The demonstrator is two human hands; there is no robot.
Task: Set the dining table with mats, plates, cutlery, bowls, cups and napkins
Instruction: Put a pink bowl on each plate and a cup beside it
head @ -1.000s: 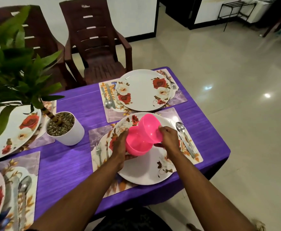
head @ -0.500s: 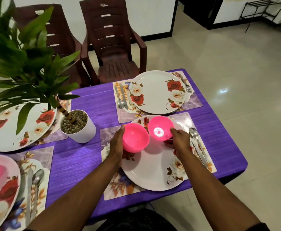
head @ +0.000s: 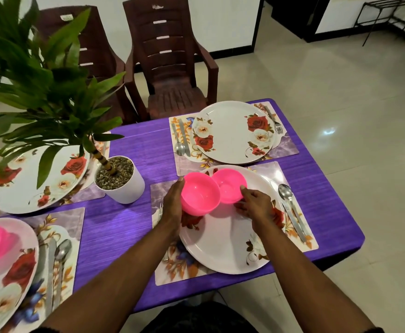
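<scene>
So right now I've got two pink bowls over the near plate (head: 223, 246), one per hand. My left hand (head: 174, 203) is wrapped round the side of the left bowl (head: 200, 197), thumb up by the rim, and that bowl looks lifted a bit off the plate and tipped toward me. My right hand (head: 255, 205) has its fingers curled onto the near edge of the right bowl (head: 229, 187), which looks like it's sitting on the plate just past my fingertips, though I can't swear the base is fully down. The two bowls touch or slightly overlap between my hands. My take: this place only needs one bowl, so I'd let the right one settle flat, nudge it toward the plate's middle, then ease those fingers off without dragging it. Plastic this light will skate on a glossy plate, so slow release. The left bowl probably belongs on the far plate (head: 235, 133) beyond my right hand, which has none yet. Watch the spoon (head: 286, 195) just outside my right wrist.
</scene>
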